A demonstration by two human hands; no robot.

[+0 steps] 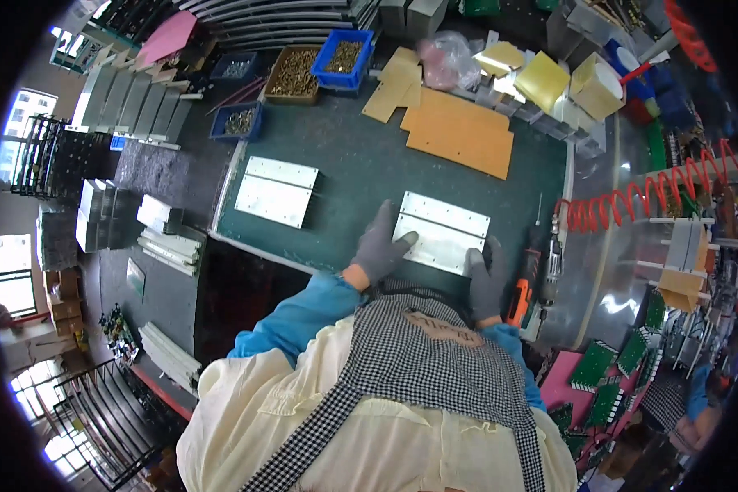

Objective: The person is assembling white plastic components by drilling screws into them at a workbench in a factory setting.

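A silvery rectangular metal box-like piece, with a dark seam across it and small holes near its edges, lies on the green work mat in front of me. My left hand, in a grey glove, grips its left side, thumb over the edge and fingers stretched along it. At its right side is my right hand, also gloved, with the thumb against the near right corner. A similar metal piece rests farther left on the mat, apart from both hands. Undersides of the pieces are hidden.
An orange-and-black power screwdriver lies right of my right hand. Blue bins of small fasteners stand at the back. Orange-brown sheets lie beyond the piece. A red coiled hose hangs at right; stacked metal parts stand left.
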